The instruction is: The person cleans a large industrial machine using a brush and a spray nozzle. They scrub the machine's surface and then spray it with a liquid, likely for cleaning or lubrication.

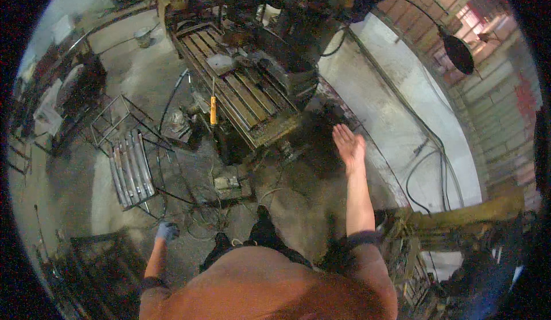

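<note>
A: Where are the hands?

B: The right hand (351,148) is bare and held out in the air, palm showing, fingers straight, with nothing in it. The left hand (167,231), in a blue-grey glove (165,229), hangs low; it is too blurred to tell whether its fingers are open, curled or gripping.

A: What lies nearest?

B: Just ahead of the left hand, slightly to its left, is the slatted frame (135,168): pale metal strips on thin dark legs. I can't tell whether glove and leg touch. Ahead of the right hand, to its left, is a slotted machine bed (247,106) with an orange-handled tool (213,110) at its left side.

A: How would the frame handle?

B: Stiff, I'd judge, awkward rather than very heavy, and hardly fragile. The strips look smooth and may slip; an outer edge or leg nearest the left hand should give firmer hold.
</note>
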Tool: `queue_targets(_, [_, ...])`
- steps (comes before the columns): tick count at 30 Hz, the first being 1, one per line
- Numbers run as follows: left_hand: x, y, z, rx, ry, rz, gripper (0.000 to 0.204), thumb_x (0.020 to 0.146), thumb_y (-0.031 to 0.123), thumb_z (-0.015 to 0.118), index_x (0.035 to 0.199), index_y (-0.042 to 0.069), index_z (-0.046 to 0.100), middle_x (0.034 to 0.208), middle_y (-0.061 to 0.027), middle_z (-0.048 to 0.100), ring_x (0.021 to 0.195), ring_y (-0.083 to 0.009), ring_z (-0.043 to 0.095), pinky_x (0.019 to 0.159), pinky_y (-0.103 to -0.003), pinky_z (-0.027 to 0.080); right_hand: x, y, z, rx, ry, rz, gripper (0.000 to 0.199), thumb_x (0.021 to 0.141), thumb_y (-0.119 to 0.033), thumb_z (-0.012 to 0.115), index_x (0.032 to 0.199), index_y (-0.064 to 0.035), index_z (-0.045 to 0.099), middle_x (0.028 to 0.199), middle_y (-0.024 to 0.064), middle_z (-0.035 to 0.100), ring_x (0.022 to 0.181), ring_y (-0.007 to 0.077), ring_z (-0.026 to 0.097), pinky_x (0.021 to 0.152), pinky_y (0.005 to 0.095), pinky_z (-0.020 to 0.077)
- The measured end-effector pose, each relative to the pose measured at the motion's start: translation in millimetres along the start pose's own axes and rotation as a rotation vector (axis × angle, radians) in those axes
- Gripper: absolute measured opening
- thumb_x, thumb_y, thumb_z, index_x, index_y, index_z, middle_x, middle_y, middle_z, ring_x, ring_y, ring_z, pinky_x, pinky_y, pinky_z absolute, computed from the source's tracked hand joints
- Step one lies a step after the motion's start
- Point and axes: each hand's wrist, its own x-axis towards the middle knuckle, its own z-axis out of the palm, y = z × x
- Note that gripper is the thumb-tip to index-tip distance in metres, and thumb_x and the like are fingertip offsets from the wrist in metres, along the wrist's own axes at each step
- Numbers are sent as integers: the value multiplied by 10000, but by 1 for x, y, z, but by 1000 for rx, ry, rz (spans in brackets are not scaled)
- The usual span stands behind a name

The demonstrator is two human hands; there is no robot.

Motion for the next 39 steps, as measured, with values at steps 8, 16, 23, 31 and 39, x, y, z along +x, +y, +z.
queue_targets(8, [-122,3,28,173,527,-74,179,696,39,544,863,-25,561,659,-103,577,520,-203,550,468,-313,449,248,60,-25,45,205,54,558,865,-271,293,1245,98,115,1315,225,125,1200,339,222,1006,413,206])
queue_targets(16, [-189,34,157,-56,576,-238,143,730,35,508,843,-23,574,683,-97,589,568,-206,568,510,-295,465,298,102,-14,277,141,169,312,868,-289,314,903,2,422,744,104,431,650,233,428,571,357,402])
queue_targets(23, [-142,59,177,36,502,-83,150,727,41,521,841,-33,585,689,-95,588,575,-176,558,537,-269,450,313,83,-27,127,118,222,216,848,-225,286,725,-55,339,633,50,320,539,162,292,545,327,303])
queue_targets(31, [-101,58,184,44,362,-265,125,708,45,528,787,-20,599,635,-90,586,558,-175,563,507,-294,453,218,34,-116,-15,347,103,227,823,-227,300,635,-103,268,554,18,229,473,138,201,466,283,221])
queue_targets(39, [-54,100,169,113,385,104,160,718,86,544,841,4,608,719,-89,607,586,-158,574,522,-262,447,219,39,-182,-241,540,19,232,776,-159,371,593,-114,236,534,21,246,447,132,202,437,311,203])
